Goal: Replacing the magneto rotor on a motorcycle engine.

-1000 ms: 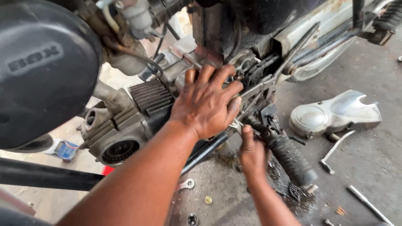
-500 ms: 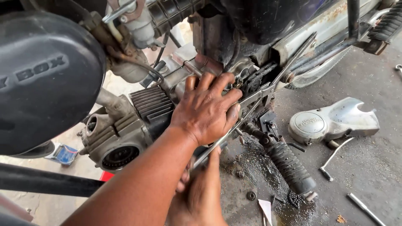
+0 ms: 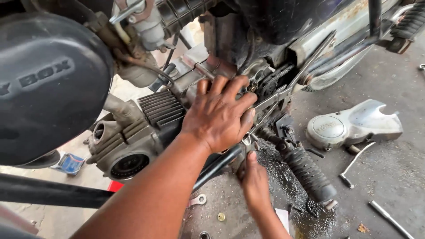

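Note:
My left hand lies flat with its fingers spread on the side of a motorcycle engine, just left of the exposed sprocket and chain area. My right hand reaches up from below, under the engine. Its fingers are closed on a slim metal wrench, which slants up towards the sprocket area. The wrench's lower end sits just under my left thumb. Most of the right palm is hidden.
A silver engine cover lies on the oily concrete floor at right, with a bent tool and a metal rod nearby. A ribbed rubber footpeg juts out beside my right hand. A spanner and a washer lie below. A black side box fills the left.
My right hand dropped from beside the footpeg, passed under my left forearm and has come back up below the engine with the wrench. The left hand stayed pressed on the engine.

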